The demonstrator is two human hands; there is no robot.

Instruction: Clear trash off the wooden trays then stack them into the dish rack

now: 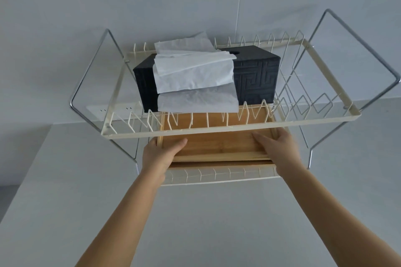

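Note:
A two-tier cream wire dish rack [217, 130] with chrome side frames stands on a white counter. On its lower tier lies a wooden tray [217, 144], and the edge of a second wooden tray [221, 165] shows beneath it. My left hand [161, 153] grips the upper tray's left end, thumb lying on its inner surface. My right hand [275, 145] grips the right end the same way. The tray's far part sits under the upper tier's wires. No trash is visible on it.
A black embossed tissue box [256, 78] rests on the upper tier with white tissues [193, 76] draped over its front. A white power strip [112, 110] lies behind the rack at left. A grey wall stands close behind. The white counter [217, 212] extends toward me.

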